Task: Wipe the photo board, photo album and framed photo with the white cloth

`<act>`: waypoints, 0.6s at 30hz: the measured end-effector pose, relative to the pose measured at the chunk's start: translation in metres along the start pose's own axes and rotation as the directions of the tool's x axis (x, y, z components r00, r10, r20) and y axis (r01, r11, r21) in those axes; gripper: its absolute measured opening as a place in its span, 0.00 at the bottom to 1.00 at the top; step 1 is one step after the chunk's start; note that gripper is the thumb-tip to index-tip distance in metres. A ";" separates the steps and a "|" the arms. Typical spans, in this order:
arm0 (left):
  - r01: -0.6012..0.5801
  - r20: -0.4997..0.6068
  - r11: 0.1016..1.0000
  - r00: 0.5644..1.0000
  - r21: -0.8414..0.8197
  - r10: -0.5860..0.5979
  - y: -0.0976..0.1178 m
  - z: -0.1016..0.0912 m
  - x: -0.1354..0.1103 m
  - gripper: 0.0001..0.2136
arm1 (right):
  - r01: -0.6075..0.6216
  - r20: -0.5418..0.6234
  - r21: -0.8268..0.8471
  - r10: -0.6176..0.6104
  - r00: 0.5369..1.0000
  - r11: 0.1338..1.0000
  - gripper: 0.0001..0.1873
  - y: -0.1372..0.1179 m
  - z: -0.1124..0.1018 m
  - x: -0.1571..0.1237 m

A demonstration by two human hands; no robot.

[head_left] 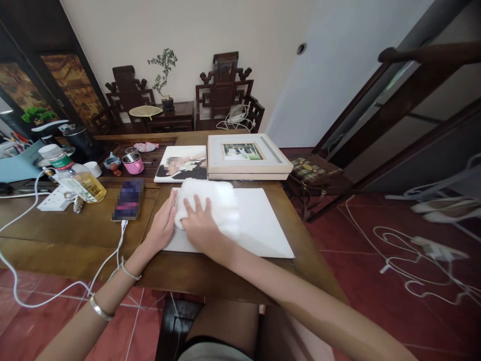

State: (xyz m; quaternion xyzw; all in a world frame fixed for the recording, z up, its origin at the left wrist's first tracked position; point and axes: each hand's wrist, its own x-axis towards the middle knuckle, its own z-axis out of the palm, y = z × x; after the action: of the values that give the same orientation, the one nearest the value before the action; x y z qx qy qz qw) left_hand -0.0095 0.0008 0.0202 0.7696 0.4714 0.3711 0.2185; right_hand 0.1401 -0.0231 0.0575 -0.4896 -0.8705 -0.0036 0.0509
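A flat white rectangular panel [263, 223] lies on the brown wooden tabletop [75, 240], and everything else is placed around it. On the panel's left half rests a folded, fluffy white cloth [223, 205]. The right hand [201, 223] lies palm down on this cloth, its fingers spread over the fabric. The left hand [164, 223] is at the panel's left edge, just beside the cloth, its fingers straight and pressed together; whether they grip the edge, I cannot tell.

Just beyond the panel's far edge lie a glossy rectangular photo print [188, 168] and, to the right of that, a stack of pale wooden picture frames [278, 163]. Left of the panel is a dark smartphone [128, 198] with a white charging cable [121, 240] plugged in. Farther left of the panel stands a clear plastic bottle of yellow liquid [84, 183]; a pink metal cup [134, 166] sits beyond the phone.
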 end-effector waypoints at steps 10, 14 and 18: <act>0.042 0.003 0.997 0.999 0.068 -0.042 0.001 0.001 0.001 0.27 | 0.251 0.247 0.130 -0.277 0.929 0.959 0.15 -0.001 -0.027 -0.077; -0.001 0.062 0.992 0.998 0.123 -0.007 -0.002 0.003 0.002 0.22 | 0.070 0.294 0.114 -0.101 0.950 0.991 0.20 0.019 -0.035 -0.070; -0.067 0.106 0.989 0.993 0.129 0.054 -0.003 0.005 0.003 0.17 | -0.042 0.187 0.108 0.021 0.982 0.993 0.21 0.040 -0.035 -0.035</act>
State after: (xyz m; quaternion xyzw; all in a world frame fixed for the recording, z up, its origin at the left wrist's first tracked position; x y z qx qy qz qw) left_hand -0.0070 0.0052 0.0161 0.8143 0.4596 0.3056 0.1794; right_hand 0.1951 -0.0343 0.0878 -0.4978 -0.8624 0.0916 -0.0031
